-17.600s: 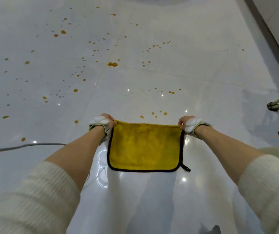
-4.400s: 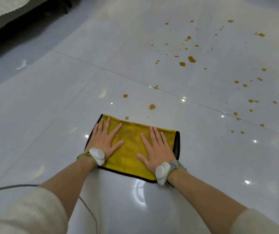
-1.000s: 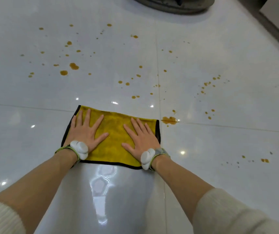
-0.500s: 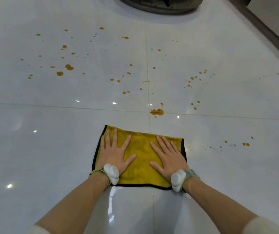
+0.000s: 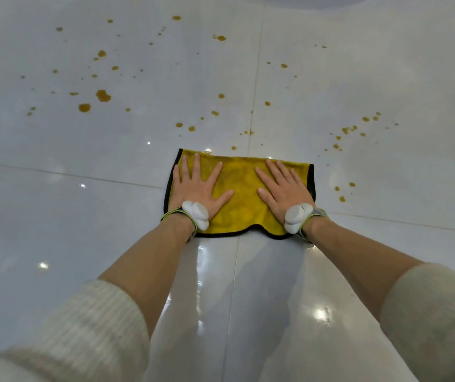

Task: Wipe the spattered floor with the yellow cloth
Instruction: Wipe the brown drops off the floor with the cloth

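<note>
The yellow cloth [image 5: 241,194], edged in black, lies flat on the glossy white tile floor [image 5: 83,216] over a crossing of grout lines. My left hand [image 5: 197,186] presses on its left half with fingers spread and straight. My right hand [image 5: 283,187] presses on its right half the same way. A white device is strapped to each wrist. Orange-brown spatter [image 5: 102,95] dots the floor beyond the cloth, with several drops at the right [image 5: 342,199] close to the cloth's edge.
A wet streak shines on the tile between my forearms [image 5: 221,271]. Grout lines run forward and sideways from under the cloth. A dark curved shadow edge shows at the top right [image 5: 331,1].
Both hands pushed the cloth forward over the large orange blot at the tile joint, which no longer shows. The view has tilted down and closer.
</note>
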`<state>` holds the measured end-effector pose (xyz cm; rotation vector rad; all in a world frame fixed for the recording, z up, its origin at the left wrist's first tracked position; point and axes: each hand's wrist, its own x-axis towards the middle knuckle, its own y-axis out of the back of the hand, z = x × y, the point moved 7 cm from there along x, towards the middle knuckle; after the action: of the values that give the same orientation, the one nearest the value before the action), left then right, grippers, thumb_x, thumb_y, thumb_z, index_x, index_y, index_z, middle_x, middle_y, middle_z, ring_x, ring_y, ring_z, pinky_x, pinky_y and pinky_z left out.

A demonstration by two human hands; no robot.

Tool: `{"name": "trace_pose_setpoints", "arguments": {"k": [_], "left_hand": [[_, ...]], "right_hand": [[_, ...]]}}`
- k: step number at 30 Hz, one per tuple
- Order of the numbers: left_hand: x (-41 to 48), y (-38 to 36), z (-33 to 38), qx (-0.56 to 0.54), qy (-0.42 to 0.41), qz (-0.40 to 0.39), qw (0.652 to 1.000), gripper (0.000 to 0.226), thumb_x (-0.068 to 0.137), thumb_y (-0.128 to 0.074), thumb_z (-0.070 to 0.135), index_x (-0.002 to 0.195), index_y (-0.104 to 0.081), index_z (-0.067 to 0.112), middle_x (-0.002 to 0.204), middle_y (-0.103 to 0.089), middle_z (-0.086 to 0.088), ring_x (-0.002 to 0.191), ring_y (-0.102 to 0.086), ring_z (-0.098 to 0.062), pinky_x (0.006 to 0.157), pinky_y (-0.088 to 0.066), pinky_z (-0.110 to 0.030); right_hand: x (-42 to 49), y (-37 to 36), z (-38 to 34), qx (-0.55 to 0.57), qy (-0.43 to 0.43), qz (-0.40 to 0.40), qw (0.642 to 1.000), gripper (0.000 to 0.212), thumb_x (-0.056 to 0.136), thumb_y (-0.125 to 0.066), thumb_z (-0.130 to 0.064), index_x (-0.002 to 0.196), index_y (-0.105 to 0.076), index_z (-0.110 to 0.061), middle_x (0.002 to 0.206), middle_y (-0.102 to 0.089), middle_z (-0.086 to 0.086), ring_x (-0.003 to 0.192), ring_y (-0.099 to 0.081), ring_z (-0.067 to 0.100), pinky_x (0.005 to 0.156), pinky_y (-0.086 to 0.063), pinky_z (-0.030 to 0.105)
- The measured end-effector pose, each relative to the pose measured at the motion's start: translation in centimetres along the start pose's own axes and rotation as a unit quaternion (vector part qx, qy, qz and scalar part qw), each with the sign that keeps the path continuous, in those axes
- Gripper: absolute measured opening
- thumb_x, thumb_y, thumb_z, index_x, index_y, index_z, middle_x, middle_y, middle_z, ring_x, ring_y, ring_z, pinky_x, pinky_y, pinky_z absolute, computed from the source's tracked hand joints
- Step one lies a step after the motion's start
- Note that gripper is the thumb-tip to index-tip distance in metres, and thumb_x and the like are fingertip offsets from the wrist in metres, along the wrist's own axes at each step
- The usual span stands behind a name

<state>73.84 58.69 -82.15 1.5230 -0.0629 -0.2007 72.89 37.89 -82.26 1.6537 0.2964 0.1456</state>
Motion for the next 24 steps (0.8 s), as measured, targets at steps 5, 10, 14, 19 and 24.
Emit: {"name": "trace_pose_setpoints", "arguments": {"k": [5, 10, 14, 19, 24], "left_hand": [[-2.3, 0.2, 0.0, 0.005, 0.003, -0.014, 1.0, 0.082, 0.082, -0.008, 0.08, 0.153, 0.001, 0.04, 0.162, 0.003, -0.016, 0.148, 0.007, -0.04, 0.12, 0.0, -0.054], [-2.8, 0.3, -0.2, 0.019, -0.003, -0.021, 1.0, 0.086, 0.078, -0.003, 0.082, 0.153, 0.003, 0.04, 0.162, 0.003, -0.016, 0.148, 0.007, -0.04, 0.12, -0.002, -0.054], [-6.9, 0.0, -0.9, 0.015, -0.027, -0.017, 0.999, 0.087, 0.077, 0.0, 0.085, 0.153, 0.0, 0.041, 0.162, -0.001, -0.017, 0.148, 0.003, -0.04, 0.12, -0.003, -0.054], [-16.3, -1.1, -0.4, 0.011, -0.053, -0.011, 0.999, 0.088, 0.079, -0.001, 0.083, 0.154, -0.01, 0.037, 0.161, -0.01, -0.021, 0.147, -0.004, -0.044, 0.118, -0.009, -0.056], [-22.4, -1.5, 2.8, 0.02, -0.106, -0.009, 0.994, 0.085, 0.084, -0.006, 0.079, 0.153, -0.019, 0.032, 0.158, -0.018, -0.025, 0.144, -0.012, -0.049, 0.116, -0.016, -0.059]], "right_hand": [[-0.7, 0.2, -0.3, -0.029, 0.009, -0.025, 0.999, 0.068, 0.092, -0.012, -0.067, 0.152, -0.001, -0.037, 0.162, -0.001, 0.0, 0.149, 0.002, 0.023, 0.12, -0.003, 0.043], [-3.3, -0.3, -1.9, -0.045, 0.02, -0.04, 0.998, 0.069, 0.09, -0.012, -0.069, 0.151, 0.002, -0.038, 0.162, 0.004, 0.003, 0.149, 0.006, 0.025, 0.12, 0.0, 0.044], [-7.9, -0.4, -4.4, -0.023, 0.002, -0.043, 0.999, 0.068, 0.093, -0.017, -0.066, 0.152, -0.002, -0.037, 0.162, 0.003, 0.005, 0.149, 0.007, 0.027, 0.12, 0.001, 0.046], [-16.8, -1.7, -8.2, -0.011, -0.014, -0.065, 0.998, 0.068, 0.094, -0.017, -0.064, 0.152, -0.001, -0.033, 0.162, 0.006, 0.008, 0.148, 0.009, 0.03, 0.12, 0.001, 0.048], [-25.0, -2.4, -9.0, -0.005, -0.058, -0.082, 0.995, 0.069, 0.095, -0.015, -0.063, 0.153, 0.002, -0.03, 0.161, 0.009, 0.009, 0.147, 0.013, 0.031, 0.12, 0.0, 0.051]]}}
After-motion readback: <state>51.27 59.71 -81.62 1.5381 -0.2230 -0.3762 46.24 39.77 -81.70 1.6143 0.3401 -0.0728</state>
